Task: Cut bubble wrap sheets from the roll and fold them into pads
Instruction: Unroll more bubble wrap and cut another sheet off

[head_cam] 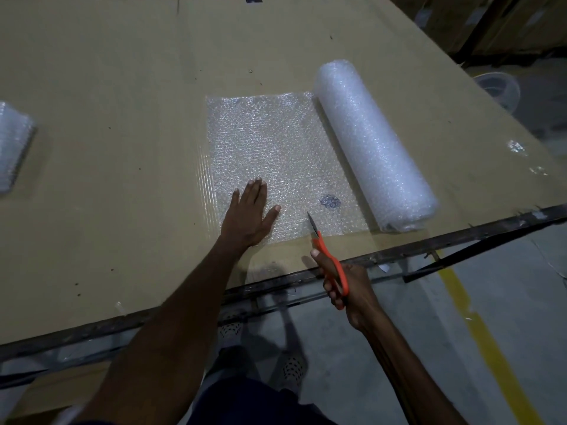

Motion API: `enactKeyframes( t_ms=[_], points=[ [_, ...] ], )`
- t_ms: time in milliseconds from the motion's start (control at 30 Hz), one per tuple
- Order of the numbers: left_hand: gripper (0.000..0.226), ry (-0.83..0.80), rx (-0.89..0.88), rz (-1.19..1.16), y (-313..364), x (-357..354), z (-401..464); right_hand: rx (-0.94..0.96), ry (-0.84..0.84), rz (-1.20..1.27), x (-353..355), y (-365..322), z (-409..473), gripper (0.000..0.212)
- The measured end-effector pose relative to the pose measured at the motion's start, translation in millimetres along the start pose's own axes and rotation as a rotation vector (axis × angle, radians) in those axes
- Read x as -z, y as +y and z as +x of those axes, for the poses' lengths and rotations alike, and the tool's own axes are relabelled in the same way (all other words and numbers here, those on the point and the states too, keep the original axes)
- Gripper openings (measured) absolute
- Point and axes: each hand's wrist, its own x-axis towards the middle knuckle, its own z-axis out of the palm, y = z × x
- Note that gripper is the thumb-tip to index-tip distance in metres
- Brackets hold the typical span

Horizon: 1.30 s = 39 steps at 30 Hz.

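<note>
On the table (107, 87) we press our left hand (250, 214) flat, fingers straight, on the unrolled bubble wrap sheet (276, 148). Our right hand (343, 286) grips the orange scissors (325, 250), blades nearly closed, tips at the sheet's near edge. The roll (372, 145) lies right of the sheet, its long axis running away from us, so the cut should run parallel, nearer the right hand.

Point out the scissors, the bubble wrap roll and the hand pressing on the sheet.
scissors (333, 265), head view, on the orange handle.
bubble wrap roll (372, 145), head view, on the middle of its side.
left hand (250, 216), head view, on the back of the hand.
</note>
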Motion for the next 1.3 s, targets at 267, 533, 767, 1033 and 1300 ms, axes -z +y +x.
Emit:
enactKeyframes(
  t_ms=[267, 533, 767, 1033, 1300],
  points=[
    [0.08, 0.009, -0.001, -0.013, 0, -1, 0, 0.017, 0.006, -0.017, 1, -1, 6, 0.044],
    [0.08, -0.011, 0.007, 0.0, 0, -1, 0, 0.022, 0.015, -0.018, -7, -10, 14, 0.045],
    [0.076, -0.019, 0.011, 0.01, 0, -1, 0, 0.017, 0.003, -0.011, -9, -16, 15, 0.044],
    [0.076, -0.008, 0.004, -0.003, 0, 0, -1, 0.019, 0.014, -0.039, -7, -16, 18, 0.043],
    [0.075, -0.013, 0.004, -0.006, 0, 1, -2, 0.047, 0.017, -0.037, -13, -26, 26, 0.045]
  ],
)
